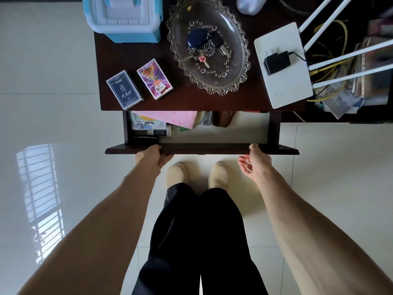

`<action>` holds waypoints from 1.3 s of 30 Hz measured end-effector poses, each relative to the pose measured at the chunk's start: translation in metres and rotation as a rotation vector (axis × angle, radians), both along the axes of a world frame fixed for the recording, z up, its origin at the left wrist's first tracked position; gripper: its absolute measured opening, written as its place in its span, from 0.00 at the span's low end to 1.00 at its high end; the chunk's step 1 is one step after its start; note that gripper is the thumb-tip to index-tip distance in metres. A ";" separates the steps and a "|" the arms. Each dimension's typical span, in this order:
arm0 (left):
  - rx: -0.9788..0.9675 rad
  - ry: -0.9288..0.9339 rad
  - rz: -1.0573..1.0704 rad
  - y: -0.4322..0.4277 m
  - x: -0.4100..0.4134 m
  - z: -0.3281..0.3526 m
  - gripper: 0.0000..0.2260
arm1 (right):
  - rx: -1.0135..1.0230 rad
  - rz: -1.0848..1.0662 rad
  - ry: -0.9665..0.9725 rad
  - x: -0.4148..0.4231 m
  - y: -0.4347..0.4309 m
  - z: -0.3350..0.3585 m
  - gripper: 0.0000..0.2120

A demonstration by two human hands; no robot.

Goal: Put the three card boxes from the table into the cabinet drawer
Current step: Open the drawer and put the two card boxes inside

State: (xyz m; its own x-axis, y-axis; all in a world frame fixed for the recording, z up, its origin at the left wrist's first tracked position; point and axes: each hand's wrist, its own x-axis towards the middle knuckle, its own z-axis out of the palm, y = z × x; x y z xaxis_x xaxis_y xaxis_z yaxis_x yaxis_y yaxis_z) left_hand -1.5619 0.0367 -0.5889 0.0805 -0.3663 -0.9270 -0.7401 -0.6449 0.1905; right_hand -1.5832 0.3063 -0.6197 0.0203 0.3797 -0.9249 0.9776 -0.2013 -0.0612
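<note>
Two card boxes lie side by side on the dark wooden table [136, 52], near its front left corner: a dark blue box [124, 89] and a pink-and-purple box [154, 78]. Below the tabletop the cabinet drawer [212, 149] stands partly pulled out. My left hand [152, 156] grips the drawer's front panel at its left part, fingers curled under the edge. My right hand [255, 161] is at the right part of the panel, palm up and fingers apart, one fingertip touching the edge. A small dark object [145, 139] lies in the drawer's front left corner; I cannot tell what it is.
The drawer holds pink paper [176, 118] and booklets at its left; its right half shows bare bottom. On the table stand a blue-and-white storage box [125, 15], a glass dish [244, 67] with keys [202, 45], and a white router [282, 86] with a black adapter [276, 61]. Cables and papers clutter the right.
</note>
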 end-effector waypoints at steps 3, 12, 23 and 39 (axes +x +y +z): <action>0.000 -0.011 0.002 0.002 0.017 -0.002 0.10 | 0.004 -0.009 -0.034 0.017 0.003 0.000 0.19; 0.001 -0.058 -0.022 0.004 0.065 -0.008 0.04 | -0.002 -0.043 -0.128 0.056 0.011 0.003 0.18; 0.061 -0.109 0.015 0.010 0.116 -0.012 0.09 | -0.034 -0.054 -0.229 0.102 0.021 0.006 0.16; -0.278 -0.187 -0.848 -0.049 0.044 0.047 0.11 | -0.091 1.194 0.284 0.024 -0.067 0.069 0.14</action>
State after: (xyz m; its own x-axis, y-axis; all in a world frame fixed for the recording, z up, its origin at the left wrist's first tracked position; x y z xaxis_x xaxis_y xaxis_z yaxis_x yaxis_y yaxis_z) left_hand -1.5177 -0.0126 -0.5417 -0.1775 -0.5792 -0.7956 -0.9796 0.1812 0.0866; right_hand -1.5592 0.2394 -0.5504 -0.5020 -0.0439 -0.8637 0.5054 0.7956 -0.3341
